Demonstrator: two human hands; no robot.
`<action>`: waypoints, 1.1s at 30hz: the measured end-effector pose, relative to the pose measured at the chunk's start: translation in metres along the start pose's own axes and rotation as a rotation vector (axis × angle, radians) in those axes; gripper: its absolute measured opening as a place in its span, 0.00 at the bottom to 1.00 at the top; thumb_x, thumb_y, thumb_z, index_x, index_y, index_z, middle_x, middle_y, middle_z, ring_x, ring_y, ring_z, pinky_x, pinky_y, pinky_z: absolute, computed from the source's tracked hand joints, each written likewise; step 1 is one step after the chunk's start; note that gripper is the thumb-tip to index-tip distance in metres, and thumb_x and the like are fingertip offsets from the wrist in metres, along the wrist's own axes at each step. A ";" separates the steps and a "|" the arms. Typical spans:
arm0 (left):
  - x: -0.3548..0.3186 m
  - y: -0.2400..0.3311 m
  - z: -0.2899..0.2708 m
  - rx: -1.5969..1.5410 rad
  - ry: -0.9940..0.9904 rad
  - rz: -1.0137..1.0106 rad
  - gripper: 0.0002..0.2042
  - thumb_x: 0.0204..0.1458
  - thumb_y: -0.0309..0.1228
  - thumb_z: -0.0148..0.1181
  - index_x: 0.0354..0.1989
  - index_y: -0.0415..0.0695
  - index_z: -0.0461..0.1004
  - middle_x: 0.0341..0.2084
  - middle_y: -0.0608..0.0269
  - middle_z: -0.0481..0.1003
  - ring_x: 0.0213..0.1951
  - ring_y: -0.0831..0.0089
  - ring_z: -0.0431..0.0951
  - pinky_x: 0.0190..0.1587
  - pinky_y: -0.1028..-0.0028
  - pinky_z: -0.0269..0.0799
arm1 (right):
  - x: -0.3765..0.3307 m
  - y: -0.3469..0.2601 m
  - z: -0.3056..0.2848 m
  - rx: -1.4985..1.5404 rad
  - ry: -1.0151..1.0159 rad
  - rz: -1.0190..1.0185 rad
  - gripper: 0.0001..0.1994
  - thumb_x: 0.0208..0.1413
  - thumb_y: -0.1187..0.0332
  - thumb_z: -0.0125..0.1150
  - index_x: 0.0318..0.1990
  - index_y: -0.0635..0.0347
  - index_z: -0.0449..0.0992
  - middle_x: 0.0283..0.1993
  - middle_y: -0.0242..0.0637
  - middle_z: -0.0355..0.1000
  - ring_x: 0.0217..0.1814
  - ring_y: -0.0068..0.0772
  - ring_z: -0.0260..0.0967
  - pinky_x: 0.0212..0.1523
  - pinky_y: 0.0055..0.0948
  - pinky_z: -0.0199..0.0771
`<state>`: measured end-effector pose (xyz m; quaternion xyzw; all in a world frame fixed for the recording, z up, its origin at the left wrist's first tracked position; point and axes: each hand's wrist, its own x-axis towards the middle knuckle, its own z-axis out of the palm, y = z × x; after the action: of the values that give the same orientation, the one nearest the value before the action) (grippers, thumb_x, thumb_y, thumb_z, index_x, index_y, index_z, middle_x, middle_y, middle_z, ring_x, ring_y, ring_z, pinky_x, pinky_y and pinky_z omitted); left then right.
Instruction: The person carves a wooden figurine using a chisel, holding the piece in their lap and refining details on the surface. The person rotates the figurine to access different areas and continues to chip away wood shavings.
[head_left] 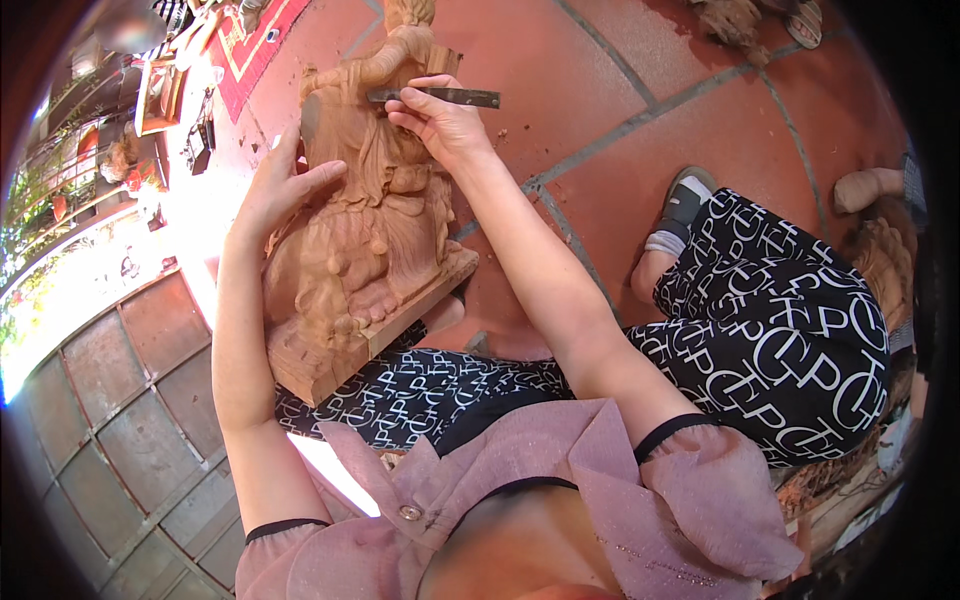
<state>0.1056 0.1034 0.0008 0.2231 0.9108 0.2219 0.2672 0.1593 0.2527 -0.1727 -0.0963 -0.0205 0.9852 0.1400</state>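
A reddish-brown wooden carving (340, 250) with draped robes and figures leans in front of me, its flat base nearest my lap. My left hand (280, 190) holds its left side, thumb on the front, with the other fingers partly hidden round the edge. In my right hand (445, 120) is a flat dark carving blade (475, 98), pinched between thumb and fingers. Its left end meets the upper part of the carving, below the raised arm of the carved figure. The far end sticks out past my hand to the right.
Red floor tiles (560, 80) carry a few small wood chips. My patterned trouser leg (760, 320) is folded to the right, near a sandalled foot (685, 205). Another person's foot (865, 188) shows at the far right. A red mat (250, 55) lies at the upper left.
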 end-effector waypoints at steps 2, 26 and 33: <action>-0.002 0.002 0.001 -0.010 -0.003 -0.017 0.34 0.47 0.34 0.65 0.62 0.41 0.56 0.37 0.56 0.73 0.31 0.72 0.76 0.31 0.74 0.72 | 0.002 0.003 -0.008 -0.029 0.044 -0.028 0.10 0.51 0.80 0.61 0.39 0.65 0.67 0.34 0.44 0.72 0.35 0.41 0.76 0.37 0.32 0.82; 0.001 0.003 -0.001 0.014 -0.013 -0.035 0.36 0.44 0.36 0.67 0.62 0.40 0.57 0.40 0.54 0.74 0.30 0.73 0.75 0.33 0.73 0.72 | 0.001 -0.019 -0.014 -0.068 0.070 -0.016 0.09 0.51 0.78 0.60 0.38 0.66 0.68 0.32 0.43 0.72 0.31 0.38 0.76 0.31 0.32 0.82; 0.002 -0.006 -0.004 0.143 -0.010 0.017 0.39 0.44 0.38 0.67 0.64 0.41 0.54 0.46 0.51 0.72 0.35 0.68 0.75 0.40 0.71 0.71 | -0.006 -0.034 0.014 -0.165 -0.115 0.000 0.10 0.53 0.77 0.59 0.41 0.65 0.67 0.35 0.47 0.73 0.37 0.42 0.77 0.36 0.31 0.83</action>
<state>0.0999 0.0985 0.0002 0.2503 0.9211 0.1575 0.2531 0.1713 0.2837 -0.1561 -0.0506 -0.1097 0.9841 0.1300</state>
